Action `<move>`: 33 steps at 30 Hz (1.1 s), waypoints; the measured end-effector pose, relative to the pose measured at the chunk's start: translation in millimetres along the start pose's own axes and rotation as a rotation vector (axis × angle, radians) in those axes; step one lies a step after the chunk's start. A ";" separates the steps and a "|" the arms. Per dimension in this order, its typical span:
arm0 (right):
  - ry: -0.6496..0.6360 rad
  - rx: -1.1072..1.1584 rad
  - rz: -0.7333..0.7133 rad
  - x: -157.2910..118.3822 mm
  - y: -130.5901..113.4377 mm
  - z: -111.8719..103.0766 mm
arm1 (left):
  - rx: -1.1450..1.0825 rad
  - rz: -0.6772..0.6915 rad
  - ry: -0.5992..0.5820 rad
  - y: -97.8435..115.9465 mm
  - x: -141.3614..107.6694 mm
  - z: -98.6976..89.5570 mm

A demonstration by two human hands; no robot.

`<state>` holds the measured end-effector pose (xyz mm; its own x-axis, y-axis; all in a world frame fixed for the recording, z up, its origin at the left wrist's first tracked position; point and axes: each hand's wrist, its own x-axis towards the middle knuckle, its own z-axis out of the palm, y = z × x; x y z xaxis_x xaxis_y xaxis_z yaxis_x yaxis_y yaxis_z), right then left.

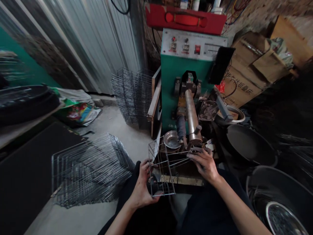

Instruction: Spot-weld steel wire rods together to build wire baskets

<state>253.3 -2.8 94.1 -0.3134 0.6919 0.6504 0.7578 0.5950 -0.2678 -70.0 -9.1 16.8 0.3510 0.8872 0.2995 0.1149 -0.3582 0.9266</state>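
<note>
My left hand (142, 186) is closed around the left side of a wire rack (168, 162), a small open frame of thin metal rods held above my lap. The rack's long rods reach right, under the tip of a thick metal cylinder (192, 112) on a green spot welder (168, 88). My right hand (204, 164) is bent at that end, fingers pressed together just below the tip. It seems to pinch the rod ends; any small part between its fingers is hidden. A small round metal dish (172, 139) sits left of the cylinder.
Stacked wire racks stand on the floor at left (93, 169) and beside the machine (132, 96). Dark pans (250, 145) and a large basin (281, 182) crowd the right. Behind are cardboard boxes (244, 75), a phone (221, 65) and a red case (186, 19).
</note>
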 end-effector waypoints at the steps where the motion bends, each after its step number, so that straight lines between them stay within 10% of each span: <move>1: -0.002 0.002 0.004 -0.6 -0.6 0.5 | 0.026 0.002 -0.004 0.1 -1.0 -0.7; 33: 0.084 0.108 0.207 11.1 24.5 8.2 | -0.045 -0.018 -0.033 -6.4 35.8 -20.0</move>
<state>263.7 22.8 89.0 -0.1062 0.7698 0.6294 0.7340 0.4877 -0.4727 -76.7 30.8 26.2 0.3799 0.8830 0.2756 0.0794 -0.3280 0.9413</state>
